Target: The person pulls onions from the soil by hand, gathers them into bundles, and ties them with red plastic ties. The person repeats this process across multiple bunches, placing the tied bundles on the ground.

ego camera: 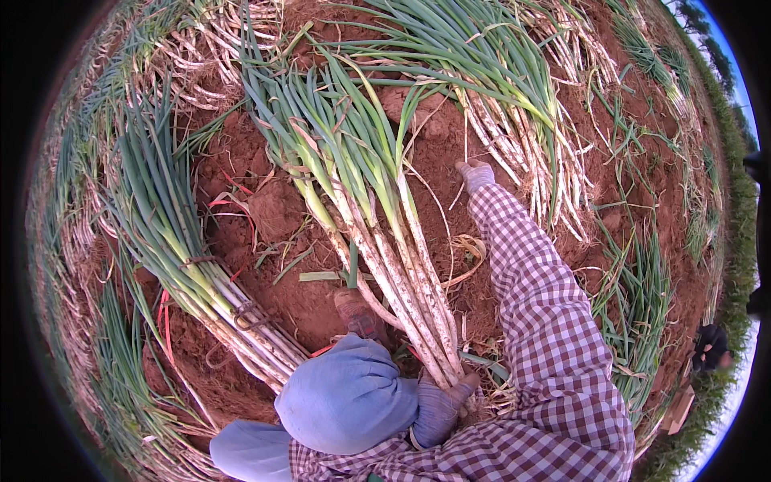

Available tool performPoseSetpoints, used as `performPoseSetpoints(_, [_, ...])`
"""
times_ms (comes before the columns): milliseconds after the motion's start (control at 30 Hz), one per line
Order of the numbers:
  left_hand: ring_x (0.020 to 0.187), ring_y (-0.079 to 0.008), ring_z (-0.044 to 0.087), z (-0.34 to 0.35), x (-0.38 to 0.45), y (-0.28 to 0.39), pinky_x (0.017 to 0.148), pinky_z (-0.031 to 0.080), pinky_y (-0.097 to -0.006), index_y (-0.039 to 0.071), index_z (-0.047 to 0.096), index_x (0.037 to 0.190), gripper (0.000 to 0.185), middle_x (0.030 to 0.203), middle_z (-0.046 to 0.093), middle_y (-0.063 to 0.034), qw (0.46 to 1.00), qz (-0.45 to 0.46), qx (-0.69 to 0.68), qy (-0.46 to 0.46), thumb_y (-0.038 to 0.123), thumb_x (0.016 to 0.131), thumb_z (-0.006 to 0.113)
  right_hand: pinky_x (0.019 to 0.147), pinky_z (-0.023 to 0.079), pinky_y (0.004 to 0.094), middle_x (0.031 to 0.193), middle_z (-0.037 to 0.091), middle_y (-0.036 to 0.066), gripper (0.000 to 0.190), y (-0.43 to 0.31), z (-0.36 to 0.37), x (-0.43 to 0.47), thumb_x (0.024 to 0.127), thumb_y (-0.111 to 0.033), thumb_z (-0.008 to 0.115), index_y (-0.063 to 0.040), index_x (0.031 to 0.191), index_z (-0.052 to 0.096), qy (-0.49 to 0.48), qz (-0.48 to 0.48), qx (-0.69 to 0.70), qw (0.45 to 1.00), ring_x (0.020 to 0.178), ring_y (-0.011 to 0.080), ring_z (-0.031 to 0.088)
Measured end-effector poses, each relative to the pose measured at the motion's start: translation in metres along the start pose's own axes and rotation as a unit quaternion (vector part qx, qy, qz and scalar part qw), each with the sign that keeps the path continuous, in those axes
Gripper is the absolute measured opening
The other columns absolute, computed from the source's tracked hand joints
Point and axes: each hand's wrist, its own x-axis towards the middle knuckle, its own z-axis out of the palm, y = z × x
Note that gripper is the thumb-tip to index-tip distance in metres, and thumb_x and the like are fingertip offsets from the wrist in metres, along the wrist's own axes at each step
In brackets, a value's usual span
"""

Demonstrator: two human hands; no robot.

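Note:
My left hand, in a greyish knit glove, grips a bunch of green onions near its root end. Their white stalks carry soil, and the green tops fan away from me. Stretched forward, my right hand pinches a thin pale strand between gloved fingertips; its far end is hard to make out. Beside that hand lies a loose heap of green onions on the soil. A tied bundle of green onions, bound with brown bands, rests to my left. Blue cloth hides its roots.
Reddish-brown soil with clods lies between the bunches. Red ribbon and dry leaf scraps are scattered about. More onions cover the far left. A shoe shows under the bunch. Another person is at the far right.

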Motion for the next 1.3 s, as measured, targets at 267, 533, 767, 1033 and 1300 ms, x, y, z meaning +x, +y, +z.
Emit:
performPoseSetpoints(267, [0.062, -0.0073, 0.056, -0.008, -0.019, -0.001, 0.052, 0.043, -0.0212, 0.005, 0.060, 0.096, 0.021, 0.076, 0.060, 0.0009, 0.993, 0.099, -0.062, 0.011, 0.003, 0.079, 0.072, 0.074, 0.047, 0.0328, 0.108, 0.062, 0.011, 0.050, 0.180, -0.155, -0.274, 0.085, -0.028, 0.070, -0.009, 0.128, 0.054, -0.355, 0.121, -0.513, 0.772, 0.088, 0.0219, 0.057])
performPoseSetpoints(533, [0.051, -0.0097, 0.055, -0.006, -0.028, -0.005, 0.043, 0.041, -0.0220, 0.004, 0.060, 0.096, 0.020, 0.069, 0.060, -0.0012, 0.991, 0.116, -0.059, 0.011, 0.003, 0.079, 0.071, 0.109, 0.033, 0.0379, 0.144, 0.038, 0.015, 0.078, 0.090, -0.184, -0.259, 0.086, -0.027, 0.069, -0.009, 0.146, 0.024, -0.301, 0.196, -0.543, 0.759, 0.131, 0.0285, 0.037])
performPoseSetpoints(767, [0.052, -0.0138, 0.060, -0.004, -0.010, -0.010, 0.040, 0.046, -0.0223, -0.002, 0.058, 0.093, 0.019, 0.069, 0.062, -0.0061, 0.996, 0.084, 0.005, 0.002, 0.009, 0.081, 0.070, 0.114, 0.029, 0.0392, 0.147, 0.033, 0.021, 0.103, -0.029, -0.107, -0.084, 0.073, -0.026, 0.081, -0.004, 0.149, 0.015, -0.021, 0.076, -0.259, 0.963, 0.135, 0.0338, 0.035])
performPoseSetpoints(1033, [0.058, -0.0093, 0.057, -0.008, 0.032, 0.012, 0.045, 0.044, -0.0204, 0.003, 0.055, 0.107, 0.036, 0.080, 0.061, -0.0014, 0.999, -0.046, 0.005, 0.020, 0.004, 0.077, 0.075, 0.118, 0.018, 0.0373, 0.155, 0.014, 0.019, 0.131, -0.050, -0.083, 0.052, 0.062, -0.038, 0.086, -0.011, 0.151, -0.005, 0.057, 0.071, -0.359, 0.929, 0.144, 0.0318, 0.016])
performPoseSetpoints(1300, [0.058, -0.0084, 0.056, -0.008, 0.034, 0.018, 0.045, 0.043, -0.0210, 0.004, 0.056, 0.103, 0.031, 0.078, 0.061, -0.0013, 0.999, -0.034, -0.009, 0.013, 0.004, 0.078, 0.074, 0.100, 0.046, 0.0352, 0.131, 0.053, 0.022, 0.086, -0.079, -0.078, 0.013, 0.076, -0.039, 0.071, 0.000, 0.143, 0.032, -0.001, 0.019, -0.493, 0.870, 0.118, 0.0314, 0.056])
